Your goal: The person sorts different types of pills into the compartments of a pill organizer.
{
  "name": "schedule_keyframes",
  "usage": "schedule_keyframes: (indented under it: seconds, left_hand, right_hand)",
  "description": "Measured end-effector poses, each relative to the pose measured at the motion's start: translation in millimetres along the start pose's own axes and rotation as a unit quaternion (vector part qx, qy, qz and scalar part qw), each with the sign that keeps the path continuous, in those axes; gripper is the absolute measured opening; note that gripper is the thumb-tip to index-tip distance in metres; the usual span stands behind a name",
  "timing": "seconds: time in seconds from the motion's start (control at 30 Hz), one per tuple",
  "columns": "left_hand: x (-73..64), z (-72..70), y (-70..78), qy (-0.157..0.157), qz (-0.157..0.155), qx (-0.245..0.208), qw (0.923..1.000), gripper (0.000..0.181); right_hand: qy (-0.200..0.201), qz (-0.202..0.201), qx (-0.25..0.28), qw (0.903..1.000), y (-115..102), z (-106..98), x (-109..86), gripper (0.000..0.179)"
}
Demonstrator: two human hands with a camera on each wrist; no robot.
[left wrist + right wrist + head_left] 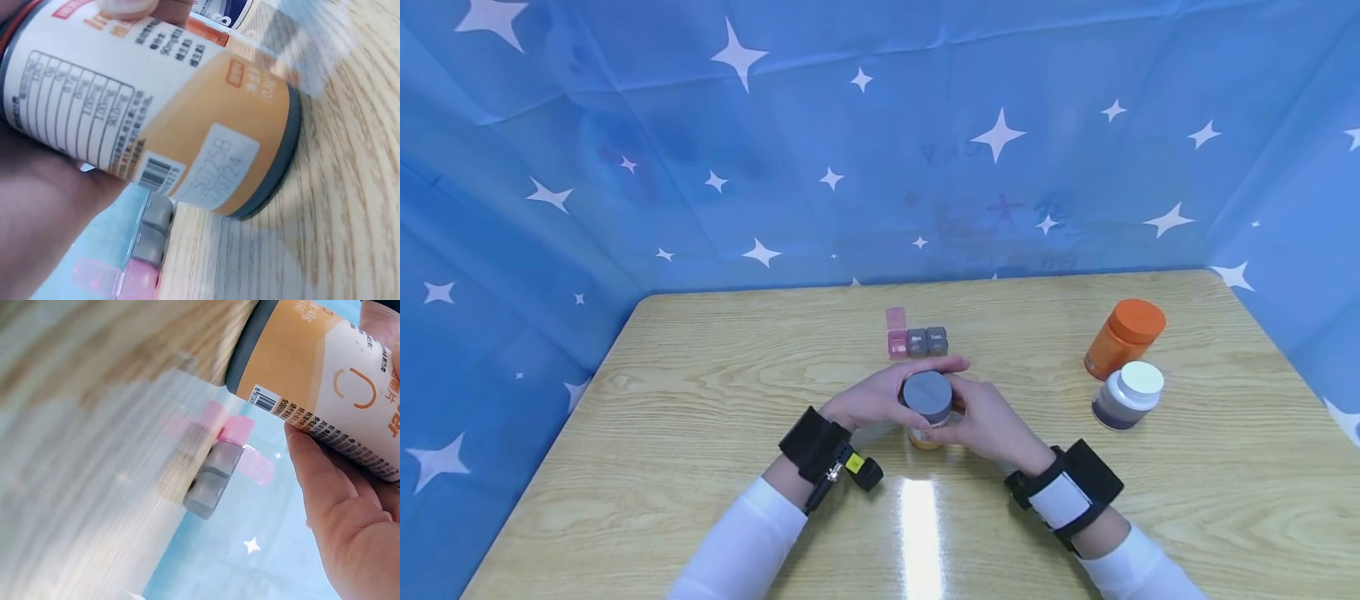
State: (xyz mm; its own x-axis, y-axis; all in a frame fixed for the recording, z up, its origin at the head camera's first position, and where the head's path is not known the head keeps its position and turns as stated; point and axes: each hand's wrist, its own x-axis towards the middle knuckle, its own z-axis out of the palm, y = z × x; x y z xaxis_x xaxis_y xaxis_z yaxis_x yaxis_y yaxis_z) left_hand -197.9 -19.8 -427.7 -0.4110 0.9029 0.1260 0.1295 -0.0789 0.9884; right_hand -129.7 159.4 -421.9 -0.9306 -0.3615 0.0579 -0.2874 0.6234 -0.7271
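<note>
A supplement bottle (927, 395) with a dark grey cap stands upright in the middle of the table. In the left wrist view, the bottle (187, 106) shows a white and orange label with a barcode and a printed table. My left hand (878, 400) curls around the cap from the left, its thumb on the near side and fingers behind. From the right, my right hand (995, 419) grips the bottle's body just under the cap. Right behind the hands lies a small pill organizer (927, 342); its pink compartment (898, 344) has the lid raised, while two grey compartments are closed.
At the right stand an orange bottle (1125, 337) and, just in front of it, a white jar (1129, 395) with a dark lower part. The wooden table (700, 375) ends at a blue star-patterned curtain (820, 125) at the back and sides.
</note>
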Motion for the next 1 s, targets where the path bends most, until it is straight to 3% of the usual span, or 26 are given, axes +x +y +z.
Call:
schedule_keyframes:
  seconds: [0.13, 0.2, 0.27, 0.33, 0.4, 0.5, 0.6, 0.7, 0.87, 1.0]
  left_hand:
    - [-10.6, 2.9, 1.3, 0.032, -0.021, -0.031, 0.9988, 0.107]
    - [-16.9, 7.2, 3.5, 0.085, -0.027, -0.035, 0.9954, 0.108]
    - [-22.7, 13.7, 6.8, 0.166, -0.024, -0.015, 0.9858, 0.098]
    - [-27.3, 21.9, 11.4, 0.261, -0.025, 0.024, 0.9648, 0.075]
    - [-30.8, 29.9, 15.8, 0.349, -0.033, 0.081, 0.9331, 0.046]
    - [-36.1, 38.2, 22.7, 0.426, -0.046, 0.172, 0.8869, 0.018]
    - [-39.9, 41.2, 25.2, 0.455, -0.044, 0.254, 0.8524, 0.015]
    - [-43.9, 40.0, 25.8, 0.466, -0.042, 0.288, 0.8359, 0.014]
    - [-46.8, 35.8, 25.8, 0.472, -0.051, 0.299, 0.8275, 0.012]
    - [-45.9, 33.9, 26.0, 0.474, -0.049, 0.302, 0.8258, 0.01]
  right_hand:
    - [-0.007, 0.0, 0.011, 0.9999, -2.4, 1.9, 1.7, 0.06]
    - [-0.009, 0.005, 0.019, 0.9998, -2.7, 3.0, 1.6, 0.059]
    - [-0.009, 0.01, 0.028, 0.9995, -2.0, 2.9, -0.2, 0.058]
    - [-0.001, 0.02, 0.029, 0.9994, -1.2, 0.6, -4.7, 0.06]
    - [0.019, 0.025, 0.027, 0.9991, -0.6, -5.7, -12.7, 0.062]
    - [0.071, 0.024, 0.018, 0.997, 0.5, -22.5, -32.7, 0.062]
    - [0.14, 0.037, -0.008, 0.9895, 6.1, -43.3, -61.1, 0.059]
    - [0.202, 0.083, -0.053, 0.9745, 19.1, -61.6, -90.2, 0.057]
    - [0.24, 0.188, -0.105, 0.9465, 52.0, -81.9, -132.0, 0.059]
    - [0.237, 0.225, -0.117, 0.9377, 69.4, -86.2, -152.8, 0.066]
